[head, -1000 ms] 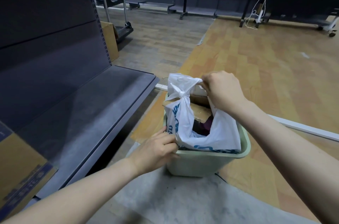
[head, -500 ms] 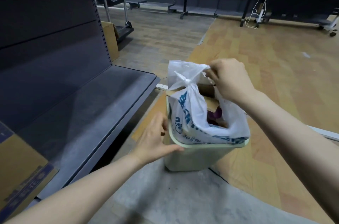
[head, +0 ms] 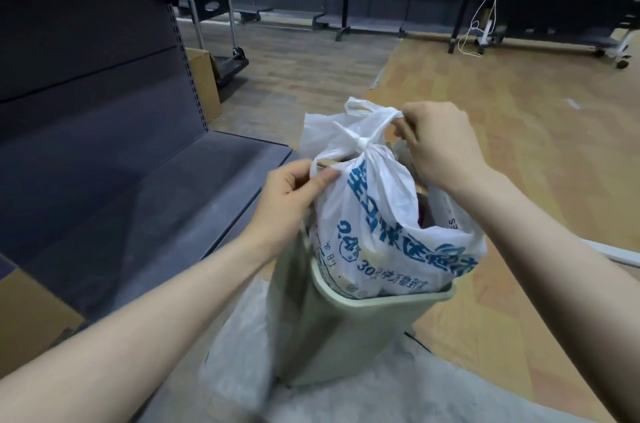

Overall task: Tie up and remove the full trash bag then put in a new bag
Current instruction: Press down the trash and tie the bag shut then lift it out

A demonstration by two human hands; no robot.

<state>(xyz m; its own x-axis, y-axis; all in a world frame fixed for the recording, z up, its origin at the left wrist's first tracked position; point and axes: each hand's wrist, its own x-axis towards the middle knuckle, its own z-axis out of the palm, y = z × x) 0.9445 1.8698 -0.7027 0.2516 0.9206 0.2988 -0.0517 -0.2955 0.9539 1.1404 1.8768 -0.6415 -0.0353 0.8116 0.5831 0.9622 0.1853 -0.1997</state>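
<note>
A white trash bag [head: 377, 214] with blue print is knotted at the top and stands partly raised out of a pale green bin [head: 349, 329]. The bin is tilted toward me on the floor. My right hand [head: 436, 145] grips a handle loop just right of the knot. My left hand [head: 294, 194] pinches the bag's left edge near its top. Brown cardboard and dark waste show through the gap in the bag's right side.
A dark metal shelving unit [head: 131, 180] runs along the left, with cardboard boxes [head: 204, 83] beside it and another box [head: 31, 311] at the near left. Wooden floor [head: 519, 131] stretches right. Desks and a white cable [head: 485, 6] stand at the back.
The bag has risen out of the bin and the bin has tipped toward me. My left hand left the bin's rim and took hold of the bag's left edge.
</note>
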